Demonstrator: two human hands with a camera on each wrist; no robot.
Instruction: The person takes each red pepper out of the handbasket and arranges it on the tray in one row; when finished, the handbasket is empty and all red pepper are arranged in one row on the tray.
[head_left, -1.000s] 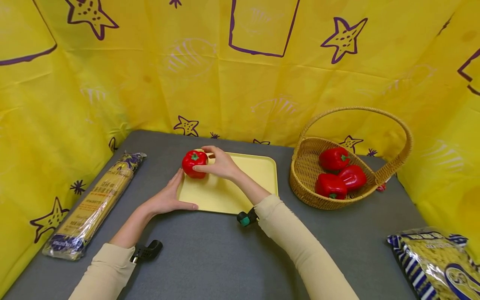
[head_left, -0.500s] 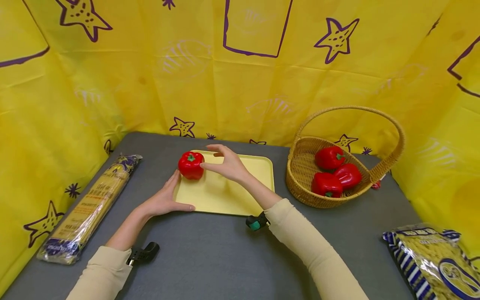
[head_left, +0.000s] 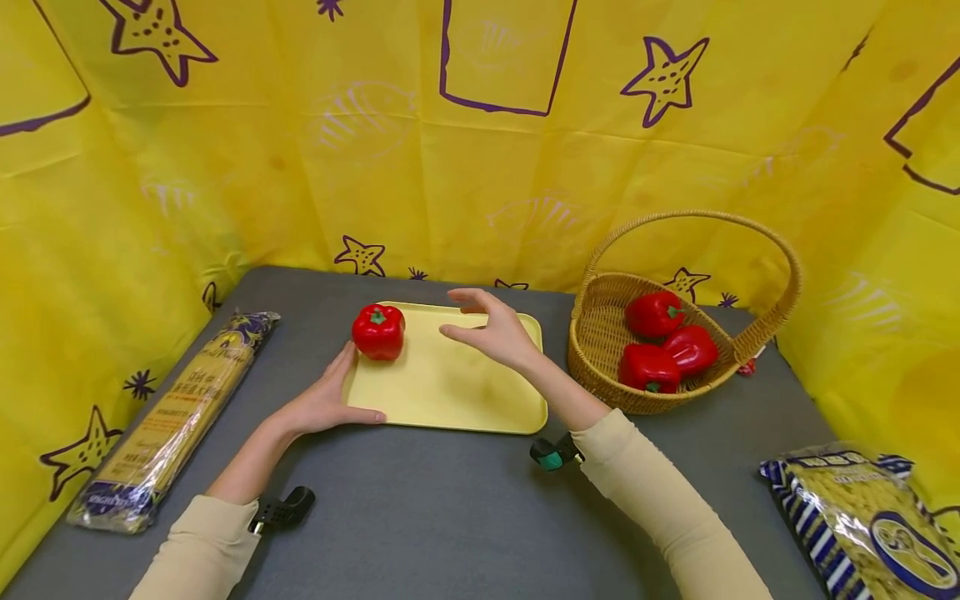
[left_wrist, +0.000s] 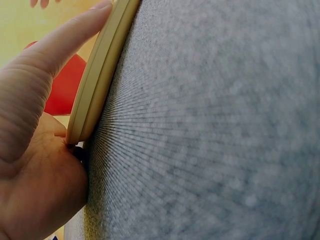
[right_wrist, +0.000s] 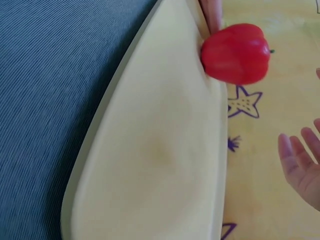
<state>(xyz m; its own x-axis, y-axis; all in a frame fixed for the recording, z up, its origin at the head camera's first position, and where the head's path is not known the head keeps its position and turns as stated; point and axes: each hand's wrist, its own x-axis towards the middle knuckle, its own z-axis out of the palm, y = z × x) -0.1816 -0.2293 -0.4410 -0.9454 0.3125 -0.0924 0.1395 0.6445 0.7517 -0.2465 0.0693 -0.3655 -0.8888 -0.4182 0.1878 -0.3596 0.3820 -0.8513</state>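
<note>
A red bell pepper stands upright, green stem up, at the left end of a pale yellow tray. At the tray's near left corner lies my left hand, its thumb along the front edge and its fingers along the left side. The left wrist view shows that thumb straight against the tray rim. My right hand is over the tray's right half, thumb and fingers spread apart and holding nothing. In the right wrist view its fingers are apart from the bell pepper.
A wicker basket with a tall handle holds 3 red bell peppers on the right. A spaghetti packet lies at the left, a pasta bag at the front right. Yellow cloth surrounds the grey table.
My right hand has let go of the bell pepper and moved right, away from it. The pepper stays on the tray's left end. My left hand keeps its place at the tray corner.
</note>
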